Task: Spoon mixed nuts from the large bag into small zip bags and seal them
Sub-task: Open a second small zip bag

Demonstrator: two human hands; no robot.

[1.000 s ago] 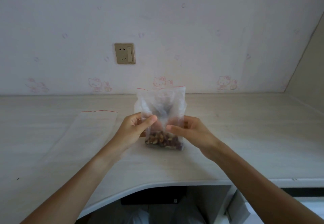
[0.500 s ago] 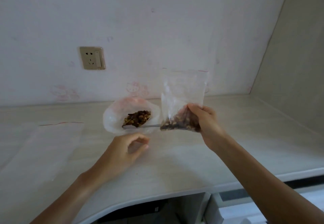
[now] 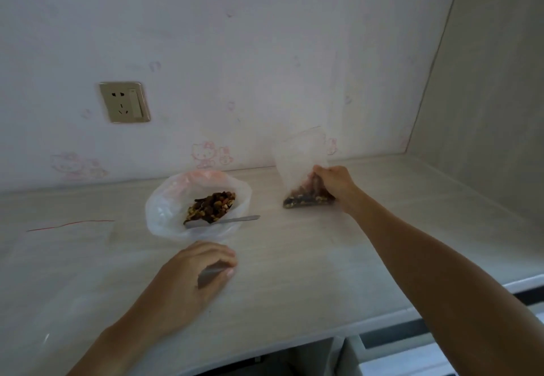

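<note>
The large clear bag (image 3: 164,211) lies open on the counter with mixed nuts (image 3: 212,206) heaped inside. A metal spoon (image 3: 235,219) rests in it, its handle sticking out to the right. My right hand (image 3: 334,181) grips a small zip bag (image 3: 300,158) part-filled with nuts, its bottom touching the counter near the back wall. My left hand (image 3: 200,275) hovers low over the counter in front of the large bag, fingers loosely curled and holding nothing. Empty zip bags (image 3: 70,225) with a red strip lie flat at the left.
The pale counter (image 3: 294,272) meets a wall behind and a side panel on the right. A wall socket (image 3: 125,102) sits above the left part. The counter's front edge runs along the bottom right, with drawers below.
My left hand has let go of the small bag and dropped to the counter. My right hand has carried the filled bag to the right and set its bottom down.
</note>
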